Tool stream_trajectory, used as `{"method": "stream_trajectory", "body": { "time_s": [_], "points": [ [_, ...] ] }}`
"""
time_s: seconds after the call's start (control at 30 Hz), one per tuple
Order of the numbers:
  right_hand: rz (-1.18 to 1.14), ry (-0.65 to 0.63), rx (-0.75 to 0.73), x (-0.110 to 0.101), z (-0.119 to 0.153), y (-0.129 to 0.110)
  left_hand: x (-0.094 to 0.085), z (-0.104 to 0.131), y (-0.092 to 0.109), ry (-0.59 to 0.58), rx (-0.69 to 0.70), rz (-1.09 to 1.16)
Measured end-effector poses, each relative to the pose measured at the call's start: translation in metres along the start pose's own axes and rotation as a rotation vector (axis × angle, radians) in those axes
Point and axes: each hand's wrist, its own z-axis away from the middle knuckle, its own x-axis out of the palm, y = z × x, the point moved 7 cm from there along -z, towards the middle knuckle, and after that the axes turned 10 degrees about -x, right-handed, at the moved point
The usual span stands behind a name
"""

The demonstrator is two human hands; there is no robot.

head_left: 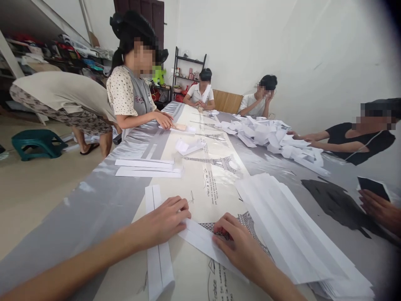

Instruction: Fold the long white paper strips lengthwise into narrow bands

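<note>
A folded white paper strip (202, 237) lies at a slant on the table before me. The fingers of my left hand (167, 219) close on its upper left end. My right hand (239, 242) is bent over the strip's middle, thumb and curled fingers against it; its lower right end is partly hidden under that hand. Left of it, another folded paper strip (159, 259) with a dark lengthwise line passes under my left wrist. To the right of my right hand rests a stack of large white paper sheets (282, 225).
More folded strips (147, 168) lie farther up the printed tablecloth (119, 205). A heap of loose white paper (266, 133) covers the far right side. Several people sit or stand around the table; one hand (379, 209) at right holds a phone. A green stool (37, 140) stands left.
</note>
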Motion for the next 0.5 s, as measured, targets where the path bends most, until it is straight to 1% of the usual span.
{"method": "stream_trajectory", "body": {
  "time_s": [0.1, 0.17, 0.23, 0.3, 0.33, 0.4, 0.5],
  "points": [
    [-0.030, -0.013, -0.063, -0.003, 0.000, -0.002, -0.005, 0.000, 0.005, 0.038, 0.034, -0.015],
    [-0.036, 0.000, -0.158, -0.007, 0.002, -0.007, -0.011, 0.001, 0.011, 0.099, 0.088, -0.068],
    [0.035, 0.101, -0.303, -0.019, 0.005, -0.017, -0.019, 0.004, 0.020, 0.211, 0.164, -0.174],
    [0.178, 0.245, -0.433, -0.030, 0.012, -0.029, -0.027, 0.008, 0.028, 0.326, 0.232, -0.287],
    [0.254, 0.294, -0.474, -0.032, 0.015, -0.033, -0.028, 0.010, 0.031, 0.364, 0.253, -0.332],
    [0.361, 0.321, -0.503, -0.028, 0.018, -0.037, -0.026, 0.012, 0.032, 0.377, 0.271, -0.396],
    [0.376, 0.252, -0.474, -0.011, 0.016, -0.035, -0.012, 0.010, 0.025, 0.284, 0.246, -0.434]
  ]
}}
